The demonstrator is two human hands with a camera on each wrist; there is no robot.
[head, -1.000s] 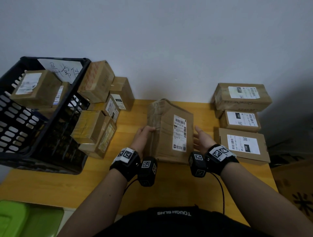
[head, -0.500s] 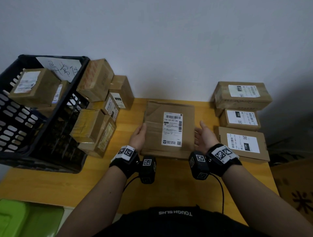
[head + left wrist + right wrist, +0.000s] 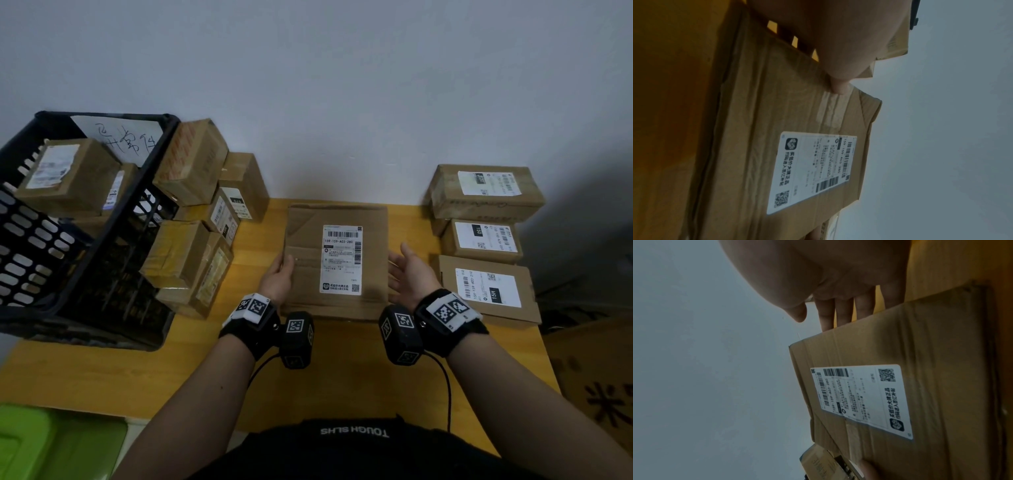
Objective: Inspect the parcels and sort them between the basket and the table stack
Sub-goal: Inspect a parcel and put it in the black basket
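A flat brown cardboard parcel (image 3: 308, 274) with a white shipping label faces up at the middle of the table. My left hand (image 3: 279, 277) pinches its left edge, thumb on top and fingers underneath. My right hand (image 3: 411, 274) is at the right edge, palm turned inward, with straight fingers reaching under the parcel. The left wrist view shows the thumb pressing the taped seam of the parcel (image 3: 777, 113). In the right wrist view the parcel (image 3: 941, 353) covers the tips of my straight fingers (image 3: 844, 313). The black basket (image 3: 30, 240) stands at the left with labelled parcels (image 3: 68, 178) inside.
Three labelled parcels (image 3: 486, 291) lie stacked by the wall at the right. A loose pile of several boxes (image 3: 191, 260) leans between the basket and the held parcel. The yellow table (image 3: 342, 377) shows bare wood near me. A green bin (image 3: 51, 445) sits below left.
The parcel stood on its edge a second ago; it has been turned down flat, label up. Both hands shifted to its side edges.
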